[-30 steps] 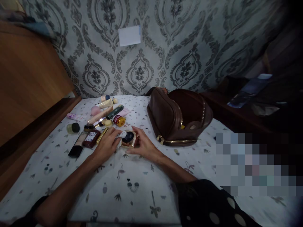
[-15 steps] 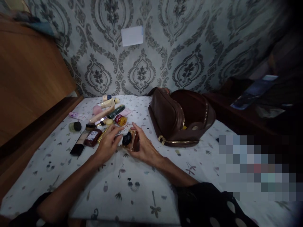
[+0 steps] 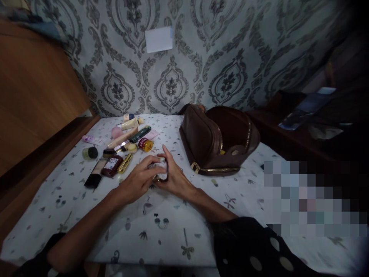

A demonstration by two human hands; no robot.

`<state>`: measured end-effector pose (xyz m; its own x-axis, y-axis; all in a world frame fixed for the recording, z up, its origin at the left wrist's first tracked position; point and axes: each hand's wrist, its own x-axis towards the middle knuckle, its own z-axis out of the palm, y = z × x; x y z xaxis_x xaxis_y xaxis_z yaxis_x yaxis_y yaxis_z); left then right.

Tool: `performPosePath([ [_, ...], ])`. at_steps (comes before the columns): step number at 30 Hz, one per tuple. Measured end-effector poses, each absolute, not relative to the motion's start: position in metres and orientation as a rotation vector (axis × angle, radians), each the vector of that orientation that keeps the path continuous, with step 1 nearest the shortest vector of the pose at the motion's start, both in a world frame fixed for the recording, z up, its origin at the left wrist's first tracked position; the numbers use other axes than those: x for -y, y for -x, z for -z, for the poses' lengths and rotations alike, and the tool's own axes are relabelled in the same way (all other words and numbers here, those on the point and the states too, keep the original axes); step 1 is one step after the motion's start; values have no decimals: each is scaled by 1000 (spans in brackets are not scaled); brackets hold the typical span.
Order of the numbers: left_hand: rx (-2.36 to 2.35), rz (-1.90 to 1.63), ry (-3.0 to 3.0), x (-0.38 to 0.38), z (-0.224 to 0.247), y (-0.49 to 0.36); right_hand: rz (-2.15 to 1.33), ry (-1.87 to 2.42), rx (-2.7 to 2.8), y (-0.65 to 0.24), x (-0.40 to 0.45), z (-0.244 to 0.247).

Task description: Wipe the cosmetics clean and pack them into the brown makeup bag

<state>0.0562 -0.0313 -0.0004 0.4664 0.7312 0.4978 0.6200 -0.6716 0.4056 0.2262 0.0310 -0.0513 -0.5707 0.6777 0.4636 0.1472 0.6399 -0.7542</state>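
Observation:
A white tissue or cloth (image 3: 162,169) is pinched in my left hand (image 3: 142,177), its fingers closed and pressing it against a small bottle (image 3: 156,179). My right hand (image 3: 175,177) is wrapped round that bottle from the right, its index finger stretched upward. Tissue and fingers hide most of the bottle; only a dark golden edge shows. Just left of my left hand lie a gold tube (image 3: 125,163), a dark red bottle with a patterned label (image 3: 112,166) and a black-capped beige bottle (image 3: 95,173). Beyond my hands is a red jar with a yellow lid (image 3: 145,144).
A brown leather bag (image 3: 201,138) stands unzipped at right. Farther back lie a dark green tube (image 3: 140,134), a pink sponge (image 3: 116,132) and several other cosmetics. A wooden panel (image 3: 37,80) borders the left side; a patterned wall (image 3: 170,84) rises behind the patterned cloth (image 3: 138,246).
My left hand has moved right with the tissue, which now covers the bottle's black cap and most of its front. The gold tube has come into fuller view. The camera has shifted slightly.

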Motion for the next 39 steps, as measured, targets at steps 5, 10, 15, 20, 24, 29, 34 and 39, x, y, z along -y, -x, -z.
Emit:
performPosePath([
  [5, -1083, -855, -2495, 31, -5, -46, -932, 646, 2057, -226, -34, 55],
  [10, -1217, -1061, -2476, 27, 4, -45, -873, 626, 2090, -227, -33, 55],
  [15, -1487, -1134, -2359, 19, 14, -41, -875, 615, 2093, -227, -32, 55],
  [20, -1720, -1059, -2223, 11, 21, -25, -961, 656, 2040, -226, -34, 56],
  [24, -1830, -855, -2189, 13, 24, -20, -1060, 693, 1950, -224, -40, 66],
  [29, -1811, -759, -2238, 30, 25, -21, -1058, 715, 1926, -223, -46, 75],
  [34, -1754, -858, -2280, 53, 22, -30, -1058, 732, 1924, -225, -46, 72],
  [39, -1650, -894, -2372, 67, 9, -55, -1031, 747, 1964, -225, -42, 67],
])
